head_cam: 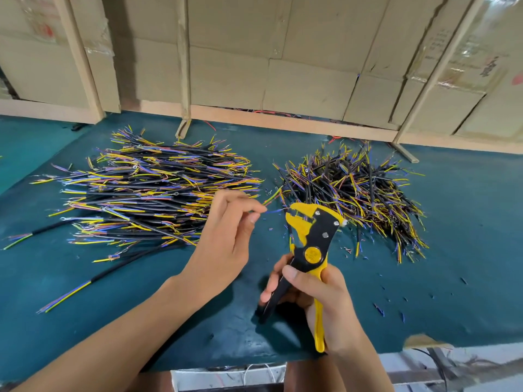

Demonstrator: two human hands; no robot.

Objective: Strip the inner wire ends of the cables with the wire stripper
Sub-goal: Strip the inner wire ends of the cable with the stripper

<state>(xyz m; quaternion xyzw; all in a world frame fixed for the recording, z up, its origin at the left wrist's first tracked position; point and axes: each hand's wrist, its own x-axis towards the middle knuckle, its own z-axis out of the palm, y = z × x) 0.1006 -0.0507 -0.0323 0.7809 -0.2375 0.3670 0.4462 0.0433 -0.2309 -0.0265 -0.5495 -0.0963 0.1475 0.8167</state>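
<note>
A wall of cardboard (283, 52) stands at the back, with wood strips (184, 66) leaning on it. Below it lies the green worktop (467, 250).

Two big heaps of cables rest on the worktop. The left heap (147, 190) is wide, and its cables lie mostly side to side. The right heap (353, 193) is more jumbled. The cables are black with yellow, blue and brown wires poking out of the ends. A few loose cables (119, 267) lie near the left heap.

The left hand (226, 241) is in the middle, between the heaps. Its thumb and fingers pinch a thin wire (271, 211), which runs across to the head of the stripper (308, 241). You cannot tell which cable the wire belongs to.

The right hand (317, 301) grips the stripper by its handles, head pointing up. The stripper is yellow and black, held just above the worktop, near the right heap.

Tiny bits (379, 309) of wire skin are scattered on the worktop at the right.
</note>
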